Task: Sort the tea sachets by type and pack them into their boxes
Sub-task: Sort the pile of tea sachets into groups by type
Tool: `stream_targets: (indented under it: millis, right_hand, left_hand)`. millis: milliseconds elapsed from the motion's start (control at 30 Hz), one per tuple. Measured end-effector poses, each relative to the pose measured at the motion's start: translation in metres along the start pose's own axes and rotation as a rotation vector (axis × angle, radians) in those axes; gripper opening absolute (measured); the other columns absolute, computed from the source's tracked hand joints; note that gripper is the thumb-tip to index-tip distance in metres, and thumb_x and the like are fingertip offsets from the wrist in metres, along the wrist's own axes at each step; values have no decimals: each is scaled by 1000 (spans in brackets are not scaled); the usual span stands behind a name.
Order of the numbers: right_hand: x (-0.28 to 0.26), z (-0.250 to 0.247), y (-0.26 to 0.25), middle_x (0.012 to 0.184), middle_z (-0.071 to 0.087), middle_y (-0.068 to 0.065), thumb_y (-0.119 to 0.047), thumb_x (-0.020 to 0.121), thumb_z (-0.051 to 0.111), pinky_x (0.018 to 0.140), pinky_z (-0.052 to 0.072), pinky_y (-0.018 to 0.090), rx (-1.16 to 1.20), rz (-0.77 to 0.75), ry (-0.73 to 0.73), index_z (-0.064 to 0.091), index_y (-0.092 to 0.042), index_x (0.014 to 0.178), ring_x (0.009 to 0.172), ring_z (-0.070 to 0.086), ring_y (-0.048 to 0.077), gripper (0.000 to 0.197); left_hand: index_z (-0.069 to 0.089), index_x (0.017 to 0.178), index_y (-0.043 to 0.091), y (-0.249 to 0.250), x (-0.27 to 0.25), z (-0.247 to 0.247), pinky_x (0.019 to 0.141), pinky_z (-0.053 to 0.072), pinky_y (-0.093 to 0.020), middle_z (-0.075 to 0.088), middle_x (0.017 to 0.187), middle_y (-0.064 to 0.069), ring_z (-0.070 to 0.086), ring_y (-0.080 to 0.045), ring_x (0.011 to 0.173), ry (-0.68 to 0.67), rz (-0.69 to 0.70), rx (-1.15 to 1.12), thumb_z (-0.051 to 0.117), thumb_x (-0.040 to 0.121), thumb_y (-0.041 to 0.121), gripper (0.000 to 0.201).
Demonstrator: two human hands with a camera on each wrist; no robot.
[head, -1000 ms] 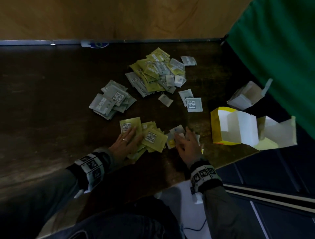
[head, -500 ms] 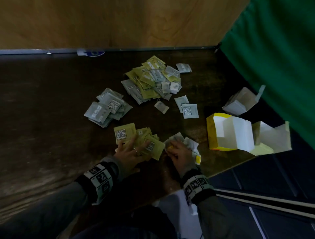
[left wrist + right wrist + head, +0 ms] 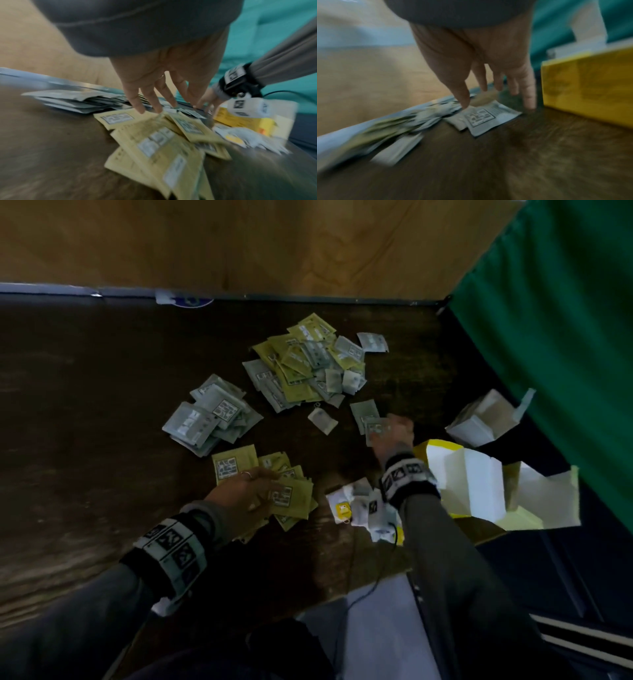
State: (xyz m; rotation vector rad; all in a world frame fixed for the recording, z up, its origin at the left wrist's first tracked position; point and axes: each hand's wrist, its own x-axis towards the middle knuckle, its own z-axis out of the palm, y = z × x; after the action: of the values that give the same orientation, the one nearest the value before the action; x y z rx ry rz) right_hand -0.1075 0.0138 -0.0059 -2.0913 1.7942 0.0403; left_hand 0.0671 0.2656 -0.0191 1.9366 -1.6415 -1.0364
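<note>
A mixed heap of yellow and grey tea sachets (image 3: pixel 308 364) lies at the back of the dark wooden table (image 3: pixel 85 405). A sorted grey pile (image 3: pixel 209 416) sits to its left. My left hand (image 3: pixel 246 491) rests with straight fingers on the near yellow pile (image 3: pixel 291 498), also blurred in the left wrist view (image 3: pixel 154 135). My right hand (image 3: pixel 390 433) reaches over two loose grey sachets (image 3: pixel 366 414); its thumb tip touches the nearer grey sachet (image 3: pixel 488 117), fingers spread and straight. White sachets (image 3: pixel 363 508) lie under my right wrist.
An open yellow box (image 3: pixel 459 474) stands right of my right hand, seen close in the right wrist view (image 3: pixel 590 86). A white box (image 3: pixel 483 419) lies behind it at the table's right edge. A green cloth (image 3: pixel 548 302) hangs at right, a wooden wall (image 3: pixel 239 241) behind.
My right hand left the white sachets near the front edge and moved forward to the two loose grey sachets. My left hand stayed on the yellow pile.
</note>
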Motion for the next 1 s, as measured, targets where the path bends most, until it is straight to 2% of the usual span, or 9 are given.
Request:
stream_targets:
  millis: [133, 267, 400, 500, 600, 700, 767, 867, 1000]
  right_hand:
    - [41, -9, -5, 152, 17, 14, -34, 85, 66, 109, 31, 49, 52, 221, -147, 26, -21, 147, 136, 25, 41, 75]
    - [56, 1, -23, 148, 20, 12, -35, 73, 77, 103, 39, 48, 50, 207, -202, 31, -24, 144, 131, 32, 40, 86]
    - [51, 8, -33, 136, 46, 14, -25, 75, 77, 93, 45, 43, 163, 175, -158, 45, -11, 134, 122, 47, 35, 69]
    - [39, -5, -39, 133, 51, 17, -18, 91, 58, 90, 46, 41, 215, 186, -74, 51, -7, 129, 118, 51, 37, 41]
    - [18, -23, -57, 124, 52, 6, -12, 95, 47, 82, 47, 35, 423, 70, 13, 48, -13, 132, 111, 51, 26, 36]
    - [-21, -27, -94, 111, 54, -2, -6, 87, 62, 69, 52, 28, 789, -119, -275, 50, -12, 125, 101, 55, 16, 40]
    - [-38, -20, -117, 104, 65, 4, -12, 80, 72, 71, 57, 34, 833, -176, -428, 60, -10, 107, 95, 63, 20, 30]
    - [-32, -6, -133, 87, 69, 1, -17, 79, 73, 75, 55, 35, 833, -221, -434, 68, -15, 87, 86, 65, 18, 10]
    - [6, 3, -128, 103, 67, 6, -20, 84, 69, 81, 46, 27, 614, -316, -306, 66, -10, 103, 97, 61, 18, 22]
  left_hand:
    - [64, 115, 20, 3, 4, -5, 96, 47, -38, 52, 128, -1, 54, -23, 116, 104, 25, -153, 59, 88, 10, 30]
    - [65, 114, 18, -5, 8, -8, 97, 46, -36, 55, 126, -3, 54, -22, 116, 152, -13, -184, 60, 87, 7, 29]
    - [64, 113, 19, -14, 13, -13, 95, 47, -44, 57, 123, -1, 55, -22, 116, 196, -39, -227, 60, 86, 5, 31]
    - [62, 116, 22, -7, 24, -19, 94, 47, -38, 53, 125, 3, 55, -20, 114, 173, -33, -188, 61, 87, 12, 32]
    - [48, 131, 25, 14, 46, -31, 97, 46, -30, 46, 132, 6, 51, -14, 118, 207, -90, -229, 62, 87, 24, 46]
    - [28, 141, 28, 33, 67, -52, 96, 49, -37, 44, 132, 11, 50, -11, 119, 300, -218, -660, 74, 76, 28, 79]
    - [35, 135, 23, 34, 75, -64, 90, 53, -42, 53, 127, 6, 57, -16, 113, 396, -225, -781, 79, 68, 26, 80]
    - [46, 127, 15, 19, 76, -83, 91, 52, -42, 59, 120, -1, 59, -21, 110, 447, -289, -660, 73, 75, 18, 59]
    - [30, 142, 12, -25, 71, -111, 97, 42, -36, 50, 133, -13, 50, -32, 120, 322, -499, -189, 58, 89, 19, 60]
